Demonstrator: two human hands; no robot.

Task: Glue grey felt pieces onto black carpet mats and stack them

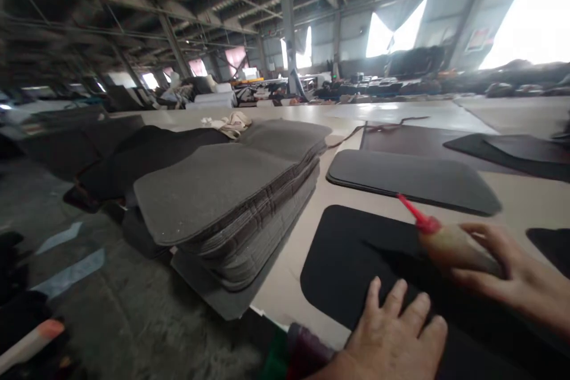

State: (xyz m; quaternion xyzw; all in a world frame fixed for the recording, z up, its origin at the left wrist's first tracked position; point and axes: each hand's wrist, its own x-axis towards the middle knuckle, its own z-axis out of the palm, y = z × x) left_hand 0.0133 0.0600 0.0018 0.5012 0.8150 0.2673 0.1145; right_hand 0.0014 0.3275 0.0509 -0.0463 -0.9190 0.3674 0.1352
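Observation:
My left hand lies flat, fingers spread, on a black rounded mat near the table's front edge. Wrapped around a squeeze bottle is my right hand. The bottle is tilted over the mat, its red nozzle pointing up and to the left, apart from the mat's surface. Behind this mat lies a thin stack of grey rounded mats. To the left rises a tall stack of grey mats, overhanging the table edge.
Dark sheets lie on the table at the back right. A cream cloth bundle sits behind the tall stack. Black material is piled farther left. Concrete floor shows at the lower left, with pale strips on it.

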